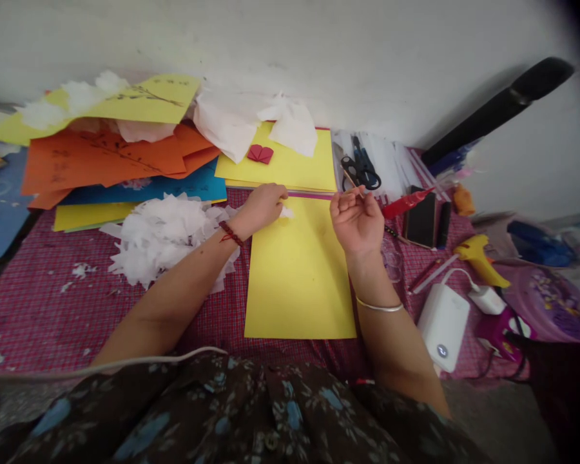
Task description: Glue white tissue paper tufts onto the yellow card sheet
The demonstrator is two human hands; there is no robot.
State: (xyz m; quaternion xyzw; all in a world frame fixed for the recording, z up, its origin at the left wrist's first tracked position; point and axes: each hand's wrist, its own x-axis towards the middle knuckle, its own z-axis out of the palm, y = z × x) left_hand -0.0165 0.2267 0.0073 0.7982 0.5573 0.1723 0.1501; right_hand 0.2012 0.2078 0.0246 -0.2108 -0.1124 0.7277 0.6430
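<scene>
A yellow paper sheet (297,277) lies on the red checked cloth (48,309) in front of me. My left hand (263,206) rests at the sheet's top left corner, its fingers closed on a small white tissue piece (286,212). My right hand (357,216) hovers palm up over the sheet's top right corner, fingers curled around a thin stick (352,181). A heap of white tissue scraps (167,235) sits just left of my left forearm.
Orange, yellow and blue sheets (111,161) are stacked at the back left. A second yellow sheet holds a red paper heart (260,153). Scissors (361,169), a red pen (406,203), a yellow glue gun (478,254) and a white power bank (443,325) lie to the right.
</scene>
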